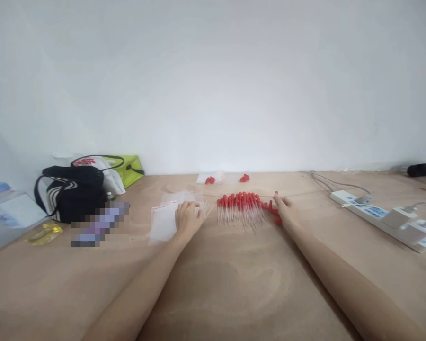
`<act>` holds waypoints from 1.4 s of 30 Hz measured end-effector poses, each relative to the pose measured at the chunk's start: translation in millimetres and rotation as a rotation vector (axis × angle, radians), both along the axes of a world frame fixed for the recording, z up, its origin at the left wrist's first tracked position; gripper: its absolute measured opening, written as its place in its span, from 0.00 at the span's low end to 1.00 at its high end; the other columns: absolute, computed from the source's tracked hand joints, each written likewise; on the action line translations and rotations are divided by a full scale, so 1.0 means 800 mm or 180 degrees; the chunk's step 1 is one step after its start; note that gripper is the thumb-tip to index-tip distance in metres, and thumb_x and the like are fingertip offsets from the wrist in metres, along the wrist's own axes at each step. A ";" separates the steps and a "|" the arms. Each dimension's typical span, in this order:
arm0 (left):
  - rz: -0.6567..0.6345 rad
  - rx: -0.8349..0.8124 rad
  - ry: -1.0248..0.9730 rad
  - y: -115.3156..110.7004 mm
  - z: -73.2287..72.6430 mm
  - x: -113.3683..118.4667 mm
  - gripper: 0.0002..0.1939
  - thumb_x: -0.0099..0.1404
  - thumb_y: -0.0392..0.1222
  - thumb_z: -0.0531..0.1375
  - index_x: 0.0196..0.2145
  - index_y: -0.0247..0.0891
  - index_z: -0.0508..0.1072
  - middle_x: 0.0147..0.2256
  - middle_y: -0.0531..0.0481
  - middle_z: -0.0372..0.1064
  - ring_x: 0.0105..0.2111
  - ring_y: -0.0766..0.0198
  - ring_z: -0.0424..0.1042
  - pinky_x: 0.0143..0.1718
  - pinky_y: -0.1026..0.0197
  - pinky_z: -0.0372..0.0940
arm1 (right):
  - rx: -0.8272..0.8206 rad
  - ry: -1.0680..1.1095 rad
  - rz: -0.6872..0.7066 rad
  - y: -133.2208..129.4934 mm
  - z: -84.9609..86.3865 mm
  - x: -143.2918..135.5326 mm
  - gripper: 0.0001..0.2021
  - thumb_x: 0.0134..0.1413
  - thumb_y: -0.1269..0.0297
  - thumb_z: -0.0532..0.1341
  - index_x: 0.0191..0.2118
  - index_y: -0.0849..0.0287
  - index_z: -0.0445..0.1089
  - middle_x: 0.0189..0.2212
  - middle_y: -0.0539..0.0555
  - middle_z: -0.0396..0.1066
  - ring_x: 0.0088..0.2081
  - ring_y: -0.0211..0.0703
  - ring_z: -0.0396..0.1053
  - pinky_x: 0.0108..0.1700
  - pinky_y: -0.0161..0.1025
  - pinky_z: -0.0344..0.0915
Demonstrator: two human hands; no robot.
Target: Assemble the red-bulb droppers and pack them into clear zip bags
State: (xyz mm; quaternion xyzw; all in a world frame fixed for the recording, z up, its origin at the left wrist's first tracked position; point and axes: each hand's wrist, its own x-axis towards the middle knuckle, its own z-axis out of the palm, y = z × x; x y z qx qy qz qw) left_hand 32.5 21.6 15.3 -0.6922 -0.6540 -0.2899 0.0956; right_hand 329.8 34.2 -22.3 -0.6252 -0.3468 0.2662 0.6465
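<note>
My left hand [189, 219] rests on the right part of a stack of clear plastic bags [161, 221], its fingers curled. Thin pale sticks show beside its fingertips; whether they are gripped is too small to tell. Right of it lies a row of red-topped thin sticks [239, 201], red ends toward the wall. My right hand [285, 210] is at the right end of the row, fingers bent around a small red piece [276, 193], with more red pieces [272, 208] by its fingers.
Two small red clusters [209, 180] [244, 178] lie near the wall, by more clear bags. At left are a black bag [76, 194], a green bag [128, 170], yellow wrapping [46, 233] and a blurred flat object [101, 225]. A power strip [379, 218] with cables lies at right.
</note>
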 end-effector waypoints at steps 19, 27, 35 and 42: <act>-0.0302 -0.0378 0.0935 0.012 -0.009 0.031 0.11 0.60 0.39 0.50 0.35 0.33 0.70 0.35 0.41 0.64 0.39 0.52 0.58 0.38 0.54 0.53 | 0.1066 -0.1471 0.0119 -0.049 -0.012 -0.025 0.17 0.52 0.54 0.49 0.39 0.61 0.66 0.30 0.56 0.68 0.32 0.42 0.66 0.34 0.40 0.62; -0.0292 -0.0525 0.0927 0.005 -0.009 0.038 0.14 0.60 0.44 0.50 0.36 0.33 0.69 0.38 0.40 0.63 0.42 0.52 0.58 0.40 0.54 0.52 | 0.1821 -0.3103 0.0756 -0.072 0.004 -0.059 0.07 0.50 0.66 0.55 0.35 0.58 0.68 0.29 0.54 0.65 0.33 0.42 0.63 0.37 0.42 0.59; -0.0041 -0.0487 0.0779 0.002 -0.002 0.045 0.13 0.61 0.38 0.48 0.39 0.30 0.66 0.38 0.38 0.64 0.41 0.50 0.59 0.39 0.53 0.53 | 0.1615 -0.3439 0.0930 -0.076 0.005 -0.065 0.06 0.50 0.65 0.55 0.32 0.58 0.68 0.29 0.54 0.67 0.34 0.43 0.61 0.36 0.41 0.55; -0.1610 0.0051 0.0488 -0.039 -0.008 0.012 0.09 0.64 0.37 0.48 0.33 0.37 0.67 0.32 0.49 0.70 0.36 0.62 0.65 0.46 0.54 0.46 | 0.1411 -0.3707 0.0972 -0.082 0.011 -0.078 0.06 0.50 0.62 0.56 0.30 0.56 0.68 0.26 0.50 0.69 0.32 0.40 0.62 0.43 0.44 0.49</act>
